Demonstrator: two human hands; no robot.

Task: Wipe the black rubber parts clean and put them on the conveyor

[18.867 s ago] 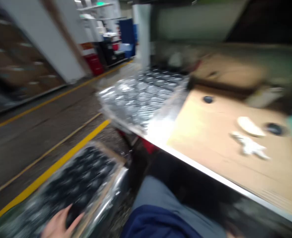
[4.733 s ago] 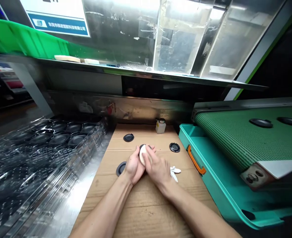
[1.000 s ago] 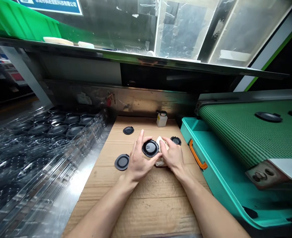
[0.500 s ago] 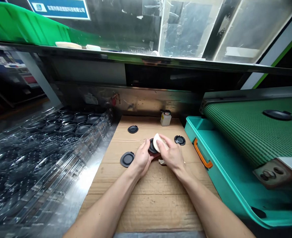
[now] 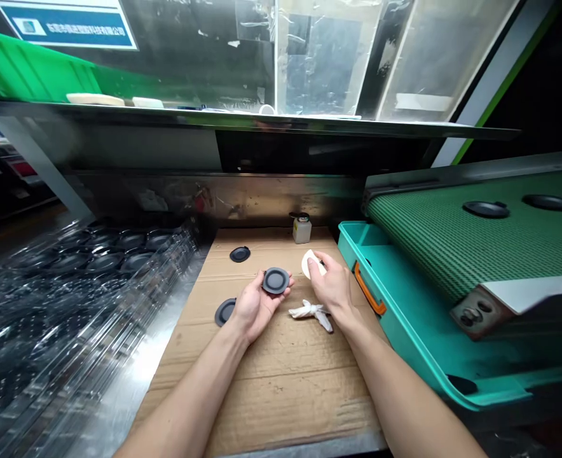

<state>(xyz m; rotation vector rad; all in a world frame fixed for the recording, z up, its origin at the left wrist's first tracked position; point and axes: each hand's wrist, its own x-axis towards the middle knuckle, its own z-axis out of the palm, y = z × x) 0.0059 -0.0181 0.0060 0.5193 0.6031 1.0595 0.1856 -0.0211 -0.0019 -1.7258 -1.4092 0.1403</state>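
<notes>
My left hand [image 5: 255, 307] holds a round black lid [image 5: 276, 280] over the cardboard, its fingers under the lid and the thumb at the left edge. A white round pad [image 5: 311, 263] is pinched in my right hand [image 5: 332, 284], apart from the lid and to its right. Partly behind my left wrist lies another black lid [image 5: 224, 312]. Farther back on the cardboard sits a third black lid [image 5: 239, 254]. A knotted white cloth [image 5: 311, 311] rests below and between the hands. What lies behind my right fingers is mostly hidden.
A small bottle with a dark top [image 5: 302, 229] stands at the back of the cardboard [image 5: 281, 394]. Clear trays of black parts [image 5: 47, 318] fill the left. To the right are a teal bin [image 5: 405, 337] and a green conveyor belt [image 5: 433, 235] carrying black lids.
My right hand has drawn the white pad away from the lid, to the right. My left hand has tilted the lid face up. The whole view has shifted, and another lid shows on the belt.
</notes>
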